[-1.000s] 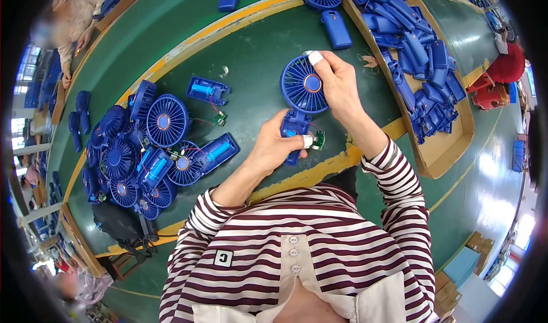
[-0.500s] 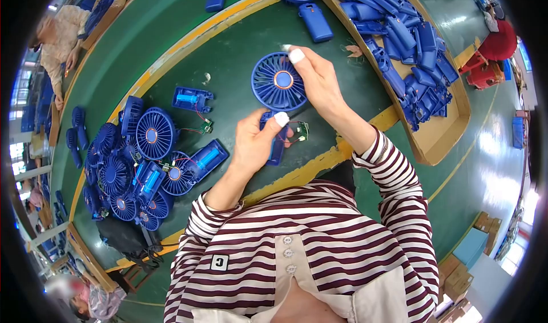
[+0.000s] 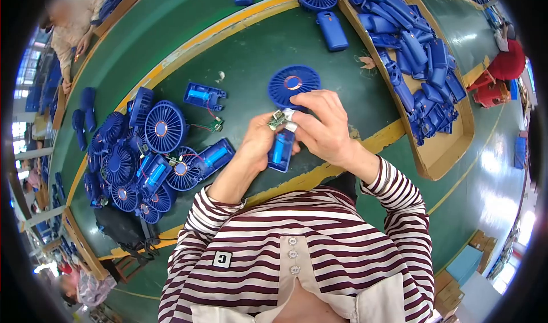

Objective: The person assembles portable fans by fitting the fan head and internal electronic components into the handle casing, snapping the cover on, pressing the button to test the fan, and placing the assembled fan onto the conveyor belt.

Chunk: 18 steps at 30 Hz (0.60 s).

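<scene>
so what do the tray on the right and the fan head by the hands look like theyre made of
The tray looks like cardboard: brown, dull, with thin flat walls. The fan head looks like moulded plastic with a slight sheen, its thin ribs an even blue; the coppery tint near its middle could be paint or metal.

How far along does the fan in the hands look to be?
The battery already sits in the open handle, below the fan head. The left hand holds the handle; the right hand is at the circuit board. Seating the board and covering the handle seem left, since the board is outside and the battery shows.
</scene>
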Each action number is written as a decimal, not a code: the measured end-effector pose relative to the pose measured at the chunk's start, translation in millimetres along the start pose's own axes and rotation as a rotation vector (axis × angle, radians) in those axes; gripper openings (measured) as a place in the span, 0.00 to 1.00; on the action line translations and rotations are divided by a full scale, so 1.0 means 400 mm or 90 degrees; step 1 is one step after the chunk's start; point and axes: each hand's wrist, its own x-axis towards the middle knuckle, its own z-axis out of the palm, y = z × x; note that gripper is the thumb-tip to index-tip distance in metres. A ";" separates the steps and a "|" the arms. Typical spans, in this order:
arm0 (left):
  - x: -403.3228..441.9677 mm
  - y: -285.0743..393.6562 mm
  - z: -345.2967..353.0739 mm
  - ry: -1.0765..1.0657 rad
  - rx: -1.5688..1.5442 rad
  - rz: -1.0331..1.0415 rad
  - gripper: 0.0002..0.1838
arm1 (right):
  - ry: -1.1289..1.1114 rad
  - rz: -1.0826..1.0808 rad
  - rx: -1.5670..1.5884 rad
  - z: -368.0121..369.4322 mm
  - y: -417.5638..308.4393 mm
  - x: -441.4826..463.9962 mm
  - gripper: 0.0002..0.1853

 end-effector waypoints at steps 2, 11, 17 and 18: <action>-0.003 -0.005 -0.002 -0.012 -0.021 -0.034 0.09 | -0.022 -0.010 0.015 0.003 -0.006 0.020 0.14; -0.009 -0.003 -0.008 -0.058 0.063 -0.047 0.07 | -0.191 0.048 0.078 -0.036 0.005 0.047 0.10; -0.014 -0.004 -0.008 -0.076 0.040 -0.037 0.10 | -0.123 -0.034 -0.041 -0.039 -0.028 0.040 0.12; -0.016 -0.003 -0.007 -0.065 -0.038 -0.005 0.11 | -0.091 -0.035 -0.067 -0.036 -0.033 0.028 0.11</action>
